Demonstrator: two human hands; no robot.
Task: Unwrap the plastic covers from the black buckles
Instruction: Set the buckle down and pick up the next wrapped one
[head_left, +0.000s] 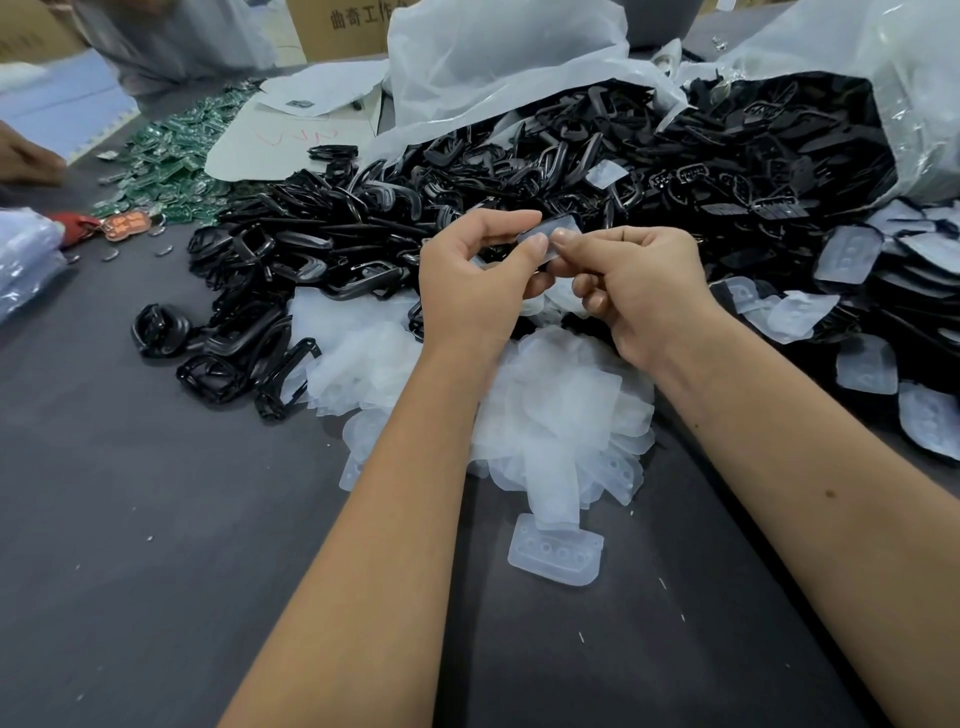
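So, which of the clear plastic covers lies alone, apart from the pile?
The cover nearest the camera, between the two forearms. It lies flat on the dark table, just below the white pile, with a row of round dimples showing.

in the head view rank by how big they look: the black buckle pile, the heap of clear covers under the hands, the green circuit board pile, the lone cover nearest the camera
1. black buckle pile
2. clear cover heap
3. green board pile, farther from the camera, so its true size against the heap is unsure
4. lone cover

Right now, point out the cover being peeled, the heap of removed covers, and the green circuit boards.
cover (553, 228), head view, clear top face.
heap of removed covers (561, 410), head view, middle.
green circuit boards (176, 156), head view, pile centre.
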